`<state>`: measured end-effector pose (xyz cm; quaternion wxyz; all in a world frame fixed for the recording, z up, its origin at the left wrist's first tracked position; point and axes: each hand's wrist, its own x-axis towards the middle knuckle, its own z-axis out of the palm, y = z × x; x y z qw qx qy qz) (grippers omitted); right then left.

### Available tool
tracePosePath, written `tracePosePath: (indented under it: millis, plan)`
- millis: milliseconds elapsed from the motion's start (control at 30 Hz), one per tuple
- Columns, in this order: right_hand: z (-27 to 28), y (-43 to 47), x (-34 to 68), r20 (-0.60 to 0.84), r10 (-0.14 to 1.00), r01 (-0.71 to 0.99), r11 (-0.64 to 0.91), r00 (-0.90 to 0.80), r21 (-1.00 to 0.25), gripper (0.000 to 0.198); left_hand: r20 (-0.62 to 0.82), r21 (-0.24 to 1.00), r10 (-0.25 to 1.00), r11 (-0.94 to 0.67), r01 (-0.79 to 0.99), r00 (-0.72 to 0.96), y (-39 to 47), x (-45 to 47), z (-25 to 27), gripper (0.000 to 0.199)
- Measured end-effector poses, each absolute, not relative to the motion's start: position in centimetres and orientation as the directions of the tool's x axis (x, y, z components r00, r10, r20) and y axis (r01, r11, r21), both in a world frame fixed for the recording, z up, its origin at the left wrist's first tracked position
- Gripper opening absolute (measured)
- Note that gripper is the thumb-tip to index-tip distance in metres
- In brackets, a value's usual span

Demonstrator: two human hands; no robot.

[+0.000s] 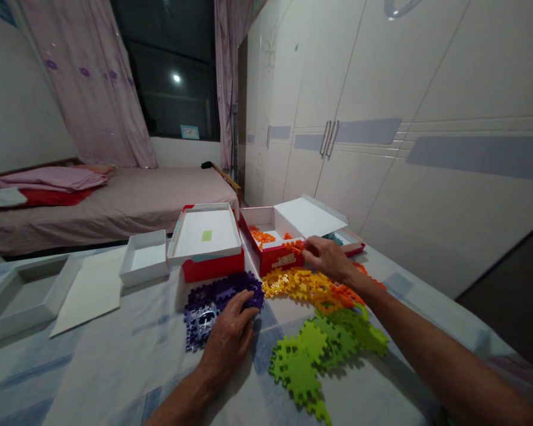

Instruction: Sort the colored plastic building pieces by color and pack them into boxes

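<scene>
My right hand (326, 255) reaches over the front right of a red box with a white inside (278, 260). Its fingers pinch an orange toothed plastic piece (294, 244) at the box's front edge. More orange pieces (262, 236) lie inside that box. My left hand (233, 325) rests on the right side of a pile of dark purple toothed pieces (201, 316), its fingers loosely apart and gripping nothing. Yellow pieces (295, 284) are heaped in front of the box, with orange ones at their right. Nearer me lie light green pieces (299, 361).
A red box with a white tray (211, 234) on top stands behind the purple pile. To the left are a small white box (144, 258), a cream board (91, 290) and a grey-white tray (24, 302). A white lid flap (308, 216) leans over at the right. Beyond are a bed (160, 192) and wardrobe doors.
</scene>
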<state>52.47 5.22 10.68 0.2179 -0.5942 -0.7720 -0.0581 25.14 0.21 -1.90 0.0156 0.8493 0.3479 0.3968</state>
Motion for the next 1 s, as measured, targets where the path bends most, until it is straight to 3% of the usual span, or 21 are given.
tracePosePath:
  millis: [67,167,233,300,400,533,633,800,1000]
  plan:
    - [12.1,6.5,51.6,0.396,0.915,0.921,0.215,-0.074,-0.325,0.02,0.66,0.3,0.604,-0.757,0.58,0.447,0.3,25.1,-2.0,0.029]
    - [13.8,8.1,50.9,0.382,0.921,0.918,0.08,0.082,-0.39,0.034,0.662,0.292,0.597,-0.762,0.578,0.452,0.3,25.0,-2.0,0.027]
    - [14.2,7.9,51.2,0.37,0.921,0.932,0.026,0.118,-0.361,0.041,0.665,0.286,0.59,-0.768,0.574,0.458,0.4,24.9,-2.0,0.026]
    - [13.6,6.5,52.0,0.322,0.941,0.947,0.0,0.108,-0.321,0.036,0.665,0.287,0.591,-0.767,0.574,0.457,0.3,25.0,-2.0,0.026]
    - [11.3,2.9,54.0,0.168,0.979,0.966,-0.075,0.118,-0.246,0.03,0.651,0.305,0.609,-0.757,0.578,0.454,0.3,25.1,-2.1,0.026]
    - [8.1,-0.6,56.2,-0.073,0.985,0.981,-0.161,0.154,-0.104,0.039,0.64,0.326,0.621,-0.752,0.572,0.453,0.4,25.1,-2.1,0.025]
    - [6.7,-1.4,56.6,-0.139,0.982,0.983,-0.145,0.129,-0.112,0.05,0.645,0.312,0.61,-0.76,0.57,0.461,0.5,25.1,-2.1,0.026]
    - [5.4,-0.7,56.5,-0.138,0.983,0.967,-0.144,0.117,-0.21,0.053,0.655,0.282,0.593,-0.767,0.576,0.469,0.4,24.9,-2.0,0.026]
    - [5.9,0.7,55.6,-0.055,0.996,0.881,-0.089,0.072,-0.465,0.035,0.657,0.295,0.598,-0.764,0.573,0.459,0.4,25.0,-2.0,0.026]
